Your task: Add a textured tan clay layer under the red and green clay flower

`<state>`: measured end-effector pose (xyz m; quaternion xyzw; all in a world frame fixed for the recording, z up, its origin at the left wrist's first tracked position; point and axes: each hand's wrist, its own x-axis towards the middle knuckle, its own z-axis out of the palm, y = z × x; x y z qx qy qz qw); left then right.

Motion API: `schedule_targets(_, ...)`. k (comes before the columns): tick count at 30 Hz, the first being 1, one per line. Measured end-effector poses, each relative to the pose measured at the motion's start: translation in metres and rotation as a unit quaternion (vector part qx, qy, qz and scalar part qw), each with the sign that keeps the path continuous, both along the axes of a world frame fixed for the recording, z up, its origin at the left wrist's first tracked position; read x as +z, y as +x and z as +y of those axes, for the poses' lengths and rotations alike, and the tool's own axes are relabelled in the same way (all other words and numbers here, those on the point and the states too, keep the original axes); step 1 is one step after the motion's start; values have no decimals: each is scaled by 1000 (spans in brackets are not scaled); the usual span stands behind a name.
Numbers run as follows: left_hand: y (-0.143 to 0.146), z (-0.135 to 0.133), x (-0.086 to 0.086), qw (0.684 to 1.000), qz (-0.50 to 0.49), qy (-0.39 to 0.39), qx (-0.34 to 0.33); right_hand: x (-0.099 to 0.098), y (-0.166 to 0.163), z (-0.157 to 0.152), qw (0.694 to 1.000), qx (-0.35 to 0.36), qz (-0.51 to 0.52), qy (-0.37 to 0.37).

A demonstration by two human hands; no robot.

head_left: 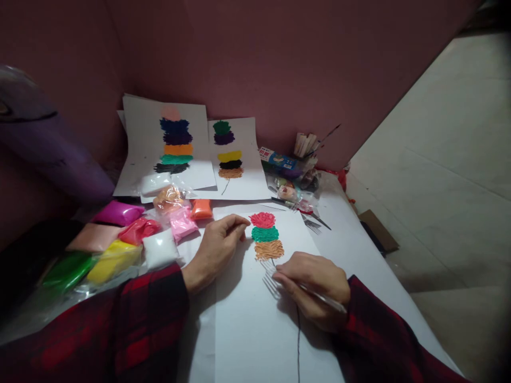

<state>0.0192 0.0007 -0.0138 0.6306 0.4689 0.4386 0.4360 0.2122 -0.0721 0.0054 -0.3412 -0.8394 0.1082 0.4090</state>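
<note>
My right hand (313,284) grips a fork (327,302), its tines pointing left just below a stack of textured clay patches on white paper (243,340). Red clay (262,219) tops the stack, then green clay (265,234), then light brown clay (269,250). A thin dark line (298,340) runs down the sheet below them. My left hand (219,242) is at the left of the red clay, thumb and fingers pinched together. Whatever is between those fingertips, if anything, is too small to make out.
Several bags of coloured clay, among them a yellow bag (114,261) and a white bag (160,250), lie at left. Finished sheets (136,143) lean on the wall behind. Another fork (312,224) and packets (293,191) sit at back right, near the table's edge.
</note>
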Motion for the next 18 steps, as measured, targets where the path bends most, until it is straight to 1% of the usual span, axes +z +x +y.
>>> schedule_targets(2, -1, -2, 3, 999, 1, 33, -43, 2, 1, -1, 995, -34, 64, -63)
schedule_targets(4, -1, -7, 7, 990, 3, 77, -116, 1, 1, 1, 982, -63, 138, -116)
schedule_targets(6, -1, -12, 12, 976, 4, 105, -189, -1, 1, 2, 970, -70, 185, -142)
schedule_targets(8, -1, -16, 14, 966, 5, 98, -240, -2, 0, 3, 965, -58, 200, -159)
schedule_targets(10, 0, -17, 14, 963, 11, 89, -253, -1, -1, 3, 962, -48, 206, -175)
schedule_targets(12, 1, -15, 11, 968, 20, 91, -233, 1, -1, 3, 956, -56, 219, -188)
schedule_targets(13, 1, -12, 9, 975, 18, 89, -205, 1, -1, 3, 952, -66, 228, -192)
schedule_targets(15, 1, -7, 6, 991, -2, 68, -114, 0, -1, 3, 951, -80, 226, -194)
schedule_targets(17, 0, -3, 6, 999, -22, 31, -19, -4, -1, 4, 965, -55, 180, -182)
schedule_targets(18, -1, -2, 6, 1000, -26, 14, 10, -5, -1, 5, 974, -30, 144, -169)
